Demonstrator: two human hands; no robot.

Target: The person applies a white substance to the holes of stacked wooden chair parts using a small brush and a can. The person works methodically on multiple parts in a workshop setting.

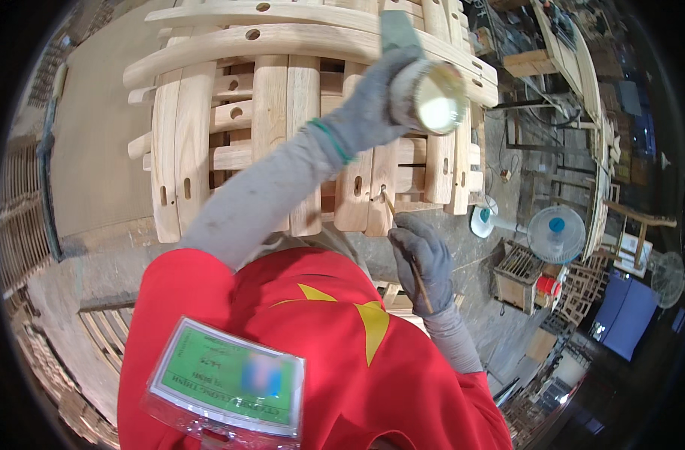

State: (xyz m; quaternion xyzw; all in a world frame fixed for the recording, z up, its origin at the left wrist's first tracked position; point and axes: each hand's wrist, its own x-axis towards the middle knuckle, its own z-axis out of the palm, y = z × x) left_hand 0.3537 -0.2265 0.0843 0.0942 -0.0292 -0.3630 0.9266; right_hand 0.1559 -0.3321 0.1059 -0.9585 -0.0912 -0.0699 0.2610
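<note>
My left hand (376, 94), in a grey glove, is wrapped round a small tub (416, 94) with white liquid inside, held over the stacked wood. A flat grey-green piece (399, 31) shows just beyond that hand; whether I hold it is unclear. In my right hand (423, 259), also gloved, is a thin stick (420, 285), pinched between the fingers. Its upper tip meets a hole near the end of a pale wooden slat (382, 172). Any bristles on the tip are too small to make out.
Long rounded wooden rails (305, 37) with holes lie across the stack. A large tan board (114, 120) is at the left. To the right are a workbench (571, 52), a standing fan (556, 234) and a wooden crate (516, 277). An ID badge (226, 375) hangs at my chest.
</note>
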